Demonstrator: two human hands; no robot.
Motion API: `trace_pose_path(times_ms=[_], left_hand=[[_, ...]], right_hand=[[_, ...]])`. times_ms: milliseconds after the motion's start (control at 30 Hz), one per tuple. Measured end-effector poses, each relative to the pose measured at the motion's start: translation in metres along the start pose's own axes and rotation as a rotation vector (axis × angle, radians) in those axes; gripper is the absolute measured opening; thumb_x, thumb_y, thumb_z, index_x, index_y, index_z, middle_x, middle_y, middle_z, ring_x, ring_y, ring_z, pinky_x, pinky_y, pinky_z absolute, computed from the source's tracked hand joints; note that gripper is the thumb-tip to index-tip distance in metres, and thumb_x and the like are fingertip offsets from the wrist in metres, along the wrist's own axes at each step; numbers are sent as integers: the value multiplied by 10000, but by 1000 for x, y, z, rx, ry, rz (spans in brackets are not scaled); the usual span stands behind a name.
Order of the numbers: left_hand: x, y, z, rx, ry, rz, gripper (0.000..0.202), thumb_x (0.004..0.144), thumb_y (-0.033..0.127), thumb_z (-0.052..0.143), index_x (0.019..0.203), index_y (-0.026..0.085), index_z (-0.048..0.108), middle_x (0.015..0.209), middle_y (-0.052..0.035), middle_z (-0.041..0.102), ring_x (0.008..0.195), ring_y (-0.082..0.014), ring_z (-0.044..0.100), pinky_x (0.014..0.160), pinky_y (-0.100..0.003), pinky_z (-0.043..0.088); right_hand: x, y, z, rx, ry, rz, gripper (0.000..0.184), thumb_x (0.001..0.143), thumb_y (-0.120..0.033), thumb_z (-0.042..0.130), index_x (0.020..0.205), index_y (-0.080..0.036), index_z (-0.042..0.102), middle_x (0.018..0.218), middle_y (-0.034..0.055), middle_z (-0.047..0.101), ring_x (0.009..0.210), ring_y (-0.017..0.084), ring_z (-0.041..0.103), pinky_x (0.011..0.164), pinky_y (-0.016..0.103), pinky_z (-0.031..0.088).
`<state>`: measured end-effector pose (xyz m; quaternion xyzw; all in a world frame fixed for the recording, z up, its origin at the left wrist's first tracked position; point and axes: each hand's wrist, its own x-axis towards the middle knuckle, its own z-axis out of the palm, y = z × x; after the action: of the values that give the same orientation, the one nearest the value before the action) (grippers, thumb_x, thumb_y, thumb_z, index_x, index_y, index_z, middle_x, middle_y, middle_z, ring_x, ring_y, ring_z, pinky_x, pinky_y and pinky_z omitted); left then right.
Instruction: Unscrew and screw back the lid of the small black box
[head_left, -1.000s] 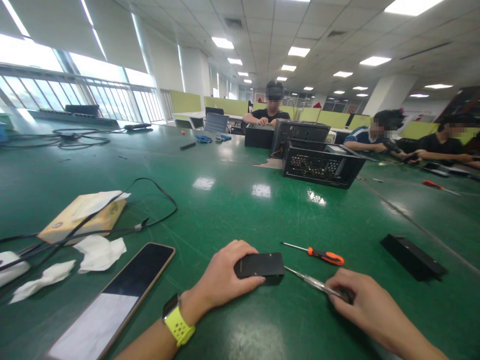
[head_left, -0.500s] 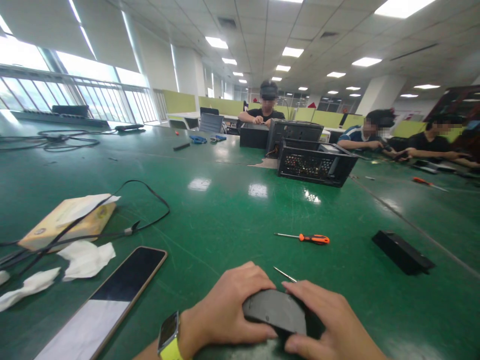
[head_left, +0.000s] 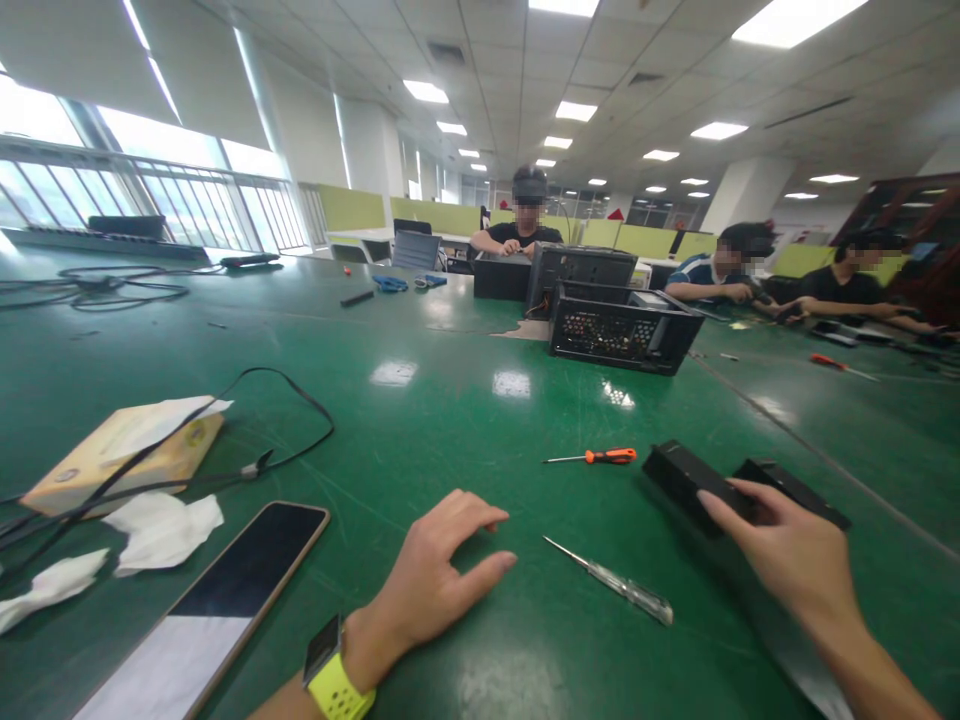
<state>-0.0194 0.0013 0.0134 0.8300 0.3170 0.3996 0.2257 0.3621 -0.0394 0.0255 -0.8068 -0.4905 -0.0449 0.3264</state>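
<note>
My left hand rests on the green table with its fingers spread and nothing in it; a yellow watch strap is on its wrist. My right hand reaches out to the right and grips the near end of a small black box. That box lies right beside a second black box. Between my hands lies a clear-handled screwdriver. An orange-handled screwdriver lies a little farther out.
A phone lies at the near left, beside crumpled tissues, a tissue box and a black cable. Open black computer cases stand mid-table. Three other people sit working at the far side.
Both hands were closed on the black box near me. My right hand has carried it out to the right beside the other box; my left hand let go and opened.
</note>
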Motion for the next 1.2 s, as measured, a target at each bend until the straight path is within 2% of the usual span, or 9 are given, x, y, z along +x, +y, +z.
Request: trace_pose_path(times_ms=[167, 367, 500, 667, 767, 867, 967, 1067, 1200], left_hand=[[1, -3, 2, 12, 3, -12, 200, 898, 307, 619, 1054, 189, 662, 927, -68, 676, 863, -218, 624, 778, -346, 500], [-1, -4, 2, 40, -8, -26, 193, 904, 325, 613, 1031, 189, 664, 903, -59, 672, 836, -210, 622, 757, -334, 498], [-1, -4, 1, 53, -7, -25, 185, 914, 319, 603, 1029, 188, 664, 891, -56, 666, 825, -206, 618, 741, -326, 493], [0, -6, 1, 62, -6, -28, 177, 916, 309, 601, 1029, 188, 665, 885, -52, 661, 820, -203, 617, 743, -326, 492], [0, -6, 2, 73, -7, -31, 176, 916, 303, 599, 1035, 188, 661, 877, -49, 657, 815, -201, 617, 743, -327, 494], [0, -6, 3, 105, 5, -32, 168, 920, 296, 593, 1035, 190, 655, 871, -46, 653, 810, -200, 616, 743, -329, 495], [0, -5, 3, 165, -8, -20, 187, 911, 290, 601, 1064, 191, 644, 889, -50, 656, 831, -213, 619, 750, -343, 502], [1, -3, 3, 237, -41, -6, 261, 893, 293, 623, 1129, 183, 623, 931, -63, 661, 859, -233, 621, 754, -363, 514], [1, -1, 2, 308, -67, 2, 306, 879, 285, 638, 1163, 175, 609, 986, -78, 666, 893, -247, 623, 776, -383, 523]], right_hand=[[35, 43, 7, -334, 5, 269, 789, 728, -771, 499, 1166, -154, 724, 935, 237, 733, 783, 433, 672, 513, 437, 457], [40, 38, 8, -315, 17, 225, 770, 753, -802, 428, 1214, -243, 688, 1072, 207, 701, 861, 439, 659, 600, 504, 480], [45, 61, -9, -289, 131, 229, 720, 847, -681, 372, 1280, -167, 630, 1256, 261, 583, 1031, 476, 605, 633, 518, 467], [53, 102, -9, -208, 94, 243, 556, 701, -600, 615, 1020, -163, 748, 858, 210, 683, 777, 442, 656, 513, 461, 452], [56, 106, -8, -178, 160, 286, 579, 678, -631, 632, 1005, -168, 749, 733, 195, 669, 680, 432, 640, 484, 470, 432], [50, 87, -12, -133, 290, 231, 755, 763, -653, 544, 1205, -50, 650, 999, 309, 662, 919, 498, 616, 634, 542, 456], [30, 48, -2, -5, 314, 26, 740, 818, -638, 509, 1302, -80, 562, 1168, 253, 632, 975, 425, 622, 785, 525, 480], [3, -1, 26, 147, 97, -233, 579, 825, -615, 554, 1234, -207, 597, 1153, 103, 668, 925, 284, 665, 796, 386, 534], [-17, -52, 64, 291, -249, -533, 452, 912, -460, 535, 1272, -188, 552, 1236, 119, 630, 1122, 262, 601, 964, 381, 478]])
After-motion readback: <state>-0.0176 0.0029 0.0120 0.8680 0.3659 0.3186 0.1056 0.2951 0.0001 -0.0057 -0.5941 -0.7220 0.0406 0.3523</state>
